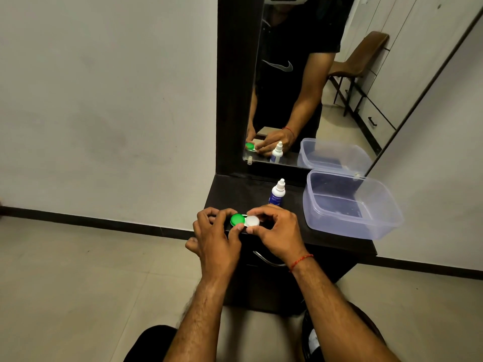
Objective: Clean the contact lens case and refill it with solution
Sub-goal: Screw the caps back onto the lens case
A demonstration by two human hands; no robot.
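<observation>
Left hand (214, 237) and right hand (274, 231) pinch the green-and-white round-capped plastic lens case (245, 220), left of the clear plastic tub (352, 229); white dropper bottle (277, 193) stands between them. Fingers (236, 230) hide the case body.

We see a plain off-white wall (104, 100) meeting a pale tiled floor (78, 283) along a dark skirting strip (104, 218). Against it stands a dark wooden dressing unit (232, 189) with a curved metal drawer handle (264, 259) and a tall dark-framed mirror (339, 121). In the mirror we make out a brown chair (363, 56) and white drawers (379, 111).
</observation>
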